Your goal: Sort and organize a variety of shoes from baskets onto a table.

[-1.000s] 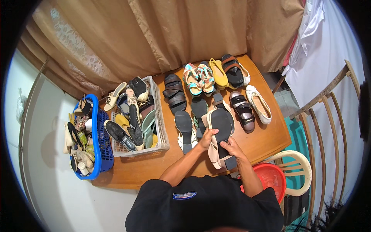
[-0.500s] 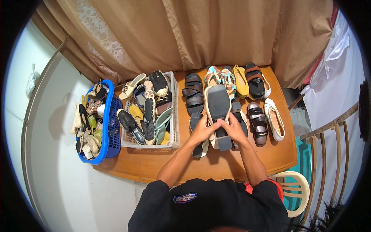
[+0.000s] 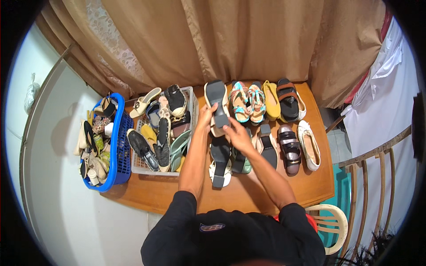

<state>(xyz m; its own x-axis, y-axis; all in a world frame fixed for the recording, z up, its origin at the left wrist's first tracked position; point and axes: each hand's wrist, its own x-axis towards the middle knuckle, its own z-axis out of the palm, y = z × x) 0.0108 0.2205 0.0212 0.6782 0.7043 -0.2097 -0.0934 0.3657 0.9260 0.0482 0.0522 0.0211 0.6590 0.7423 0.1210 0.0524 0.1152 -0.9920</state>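
**Cream sandal held sole-up over the table**

Cream-sided, with a dark sole and a block heel, the sandal (image 3: 216, 106) is in the upper middle of the frame, above the table (image 3: 248, 195); both hands hold it. Left hand (image 3: 205, 119) closes around its left edge; right hand (image 3: 236, 135) pinches the lower end, fingers curled. It is turned sole-up, probably to place it next to the pairs (image 3: 262, 99) lined at the top; its mate (image 3: 220, 164) lies below, and two baskets (image 3: 120, 155) fill the left.

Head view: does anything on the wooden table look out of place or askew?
Mostly tidy rows. One oddity: the cream heeled shoe with a black sole, held sole-up by both hands, left hand and right hand, while its mate lies sole-up below.
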